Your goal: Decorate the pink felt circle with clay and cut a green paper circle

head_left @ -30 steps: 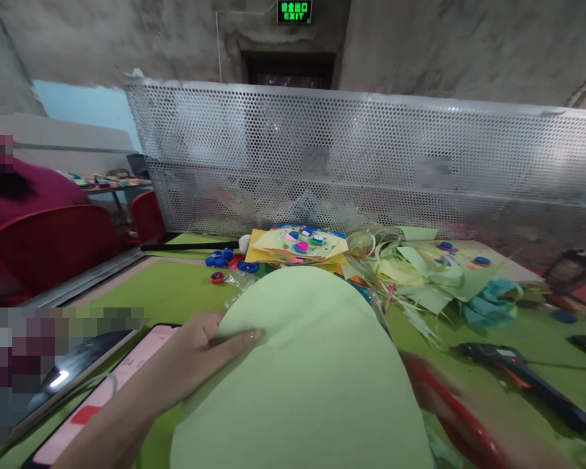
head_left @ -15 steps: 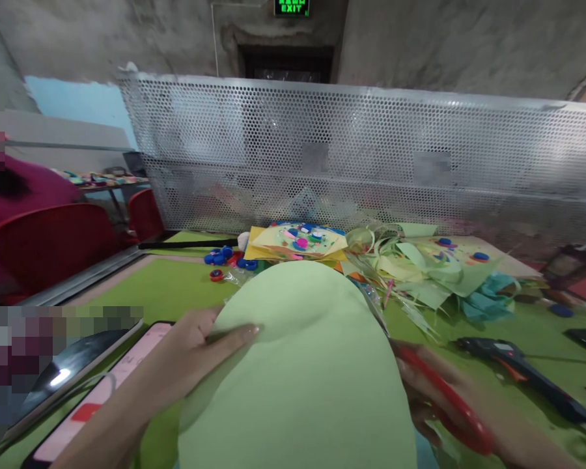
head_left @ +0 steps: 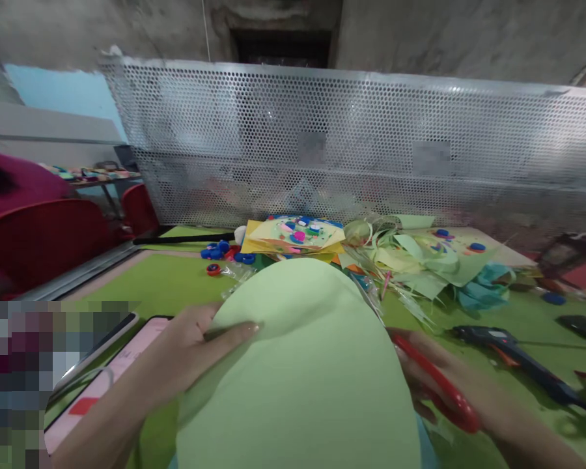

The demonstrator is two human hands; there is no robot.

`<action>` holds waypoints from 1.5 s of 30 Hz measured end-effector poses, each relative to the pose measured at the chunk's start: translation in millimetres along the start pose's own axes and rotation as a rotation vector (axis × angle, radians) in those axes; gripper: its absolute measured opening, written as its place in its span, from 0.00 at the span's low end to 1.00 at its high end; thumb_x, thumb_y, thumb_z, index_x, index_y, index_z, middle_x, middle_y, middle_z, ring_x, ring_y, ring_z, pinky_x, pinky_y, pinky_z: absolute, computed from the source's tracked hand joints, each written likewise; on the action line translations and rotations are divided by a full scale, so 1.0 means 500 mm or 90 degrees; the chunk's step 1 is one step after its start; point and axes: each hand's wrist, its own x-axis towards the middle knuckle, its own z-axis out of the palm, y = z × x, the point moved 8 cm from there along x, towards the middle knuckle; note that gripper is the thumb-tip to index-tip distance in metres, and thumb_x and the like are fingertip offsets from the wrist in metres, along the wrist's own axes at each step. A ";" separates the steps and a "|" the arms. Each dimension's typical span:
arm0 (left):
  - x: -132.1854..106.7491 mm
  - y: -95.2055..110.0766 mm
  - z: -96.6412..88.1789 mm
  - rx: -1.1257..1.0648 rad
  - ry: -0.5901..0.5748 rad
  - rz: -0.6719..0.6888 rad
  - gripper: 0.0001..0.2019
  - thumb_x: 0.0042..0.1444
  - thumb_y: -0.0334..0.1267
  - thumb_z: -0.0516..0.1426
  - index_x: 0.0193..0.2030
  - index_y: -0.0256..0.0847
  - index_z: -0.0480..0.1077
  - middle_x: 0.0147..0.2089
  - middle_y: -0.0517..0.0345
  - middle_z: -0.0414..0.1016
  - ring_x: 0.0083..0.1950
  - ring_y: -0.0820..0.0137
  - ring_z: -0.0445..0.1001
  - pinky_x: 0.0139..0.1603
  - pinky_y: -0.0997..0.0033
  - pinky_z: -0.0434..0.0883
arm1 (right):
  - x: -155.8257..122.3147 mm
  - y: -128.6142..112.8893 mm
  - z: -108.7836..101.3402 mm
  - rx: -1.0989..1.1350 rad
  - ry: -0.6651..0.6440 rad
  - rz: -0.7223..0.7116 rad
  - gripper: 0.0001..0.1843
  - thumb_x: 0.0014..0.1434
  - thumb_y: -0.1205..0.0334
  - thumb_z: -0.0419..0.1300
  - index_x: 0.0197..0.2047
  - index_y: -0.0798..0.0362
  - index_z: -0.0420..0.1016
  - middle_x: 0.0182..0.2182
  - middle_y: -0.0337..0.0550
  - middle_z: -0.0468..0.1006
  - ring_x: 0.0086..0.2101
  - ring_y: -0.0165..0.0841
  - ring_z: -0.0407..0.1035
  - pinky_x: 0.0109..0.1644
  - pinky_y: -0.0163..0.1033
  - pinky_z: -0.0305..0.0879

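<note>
A large sheet of light green paper point(head_left: 312, 365) with a rounded top edge fills the lower middle of the view. My left hand point(head_left: 200, 352) pinches its left edge, thumb on top and fingers hidden underneath. On the right side, my right hand point(head_left: 420, 365) grips red-handled scissors point(head_left: 439, 384). Their blades lie along the paper's right edge, mostly hidden behind it. A bit of light blue paper point(head_left: 427, 443) shows under the sheet's lower right.
Beyond the sheet lie decorated cards point(head_left: 293, 236), blue bottle caps point(head_left: 215, 249) and a heap of paper scraps point(head_left: 410, 254). A glue gun point(head_left: 517, 358) rests at right, a phone point(head_left: 112, 371) at left. A perforated metal screen point(head_left: 273, 130) backs the table. Someone in pink point(head_left: 24, 176) sits far left.
The view has tilted slightly down and shifted. My right hand with the scissors has moved a little up and left along the paper's edge; my left hand keeps its hold.
</note>
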 end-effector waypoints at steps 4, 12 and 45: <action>-0.001 0.003 -0.002 -0.010 -0.005 -0.006 0.13 0.43 0.49 0.62 0.21 0.42 0.69 0.15 0.64 0.71 0.19 0.68 0.70 0.18 0.74 0.61 | 0.002 0.005 0.003 0.013 -0.039 -0.008 0.30 0.42 0.31 0.59 0.26 0.51 0.60 0.17 0.28 0.55 0.16 0.22 0.48 0.17 0.29 0.49; 0.011 -0.009 0.002 0.031 -0.033 0.003 0.20 0.43 0.58 0.59 0.23 0.41 0.69 0.18 0.61 0.75 0.21 0.66 0.72 0.19 0.73 0.63 | 0.003 -0.011 0.005 0.008 -0.070 -0.005 0.32 0.37 0.30 0.61 0.24 0.50 0.56 0.17 0.28 0.54 0.18 0.22 0.49 0.21 0.31 0.49; 0.013 -0.012 0.029 0.037 -0.136 0.059 0.20 0.47 0.57 0.56 0.30 0.40 0.71 0.26 0.61 0.78 0.26 0.65 0.74 0.23 0.75 0.67 | 0.008 -0.006 -0.003 -0.074 -0.126 -0.063 0.30 0.48 0.31 0.55 0.27 0.52 0.60 0.19 0.31 0.57 0.18 0.22 0.50 0.17 0.28 0.46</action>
